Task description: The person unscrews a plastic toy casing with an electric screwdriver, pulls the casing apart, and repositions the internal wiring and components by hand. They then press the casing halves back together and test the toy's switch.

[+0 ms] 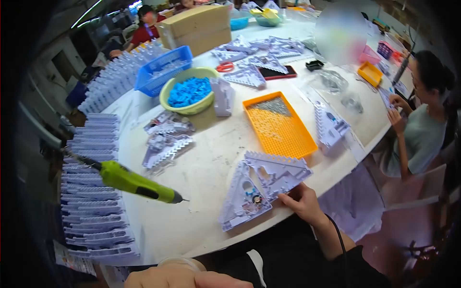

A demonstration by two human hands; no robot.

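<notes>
My right hand is closed on the lower edge of a pale lilac plastic shell, thumb on top. Against that shell lies a second triangular shell, with a small round part and wires inside. At the bottom edge of the view, close to the camera, is my left hand; its fingers are mostly cut off, and what it holds, if anything, is hidden. A green electric screwdriver hangs over the left of the white table, tip pointing right.
An orange tray holds small metal pieces. Behind stand a bowl of blue parts, a blue basket and a cardboard box. Stacked shells line the left edge. Another person works at right, one more at back left.
</notes>
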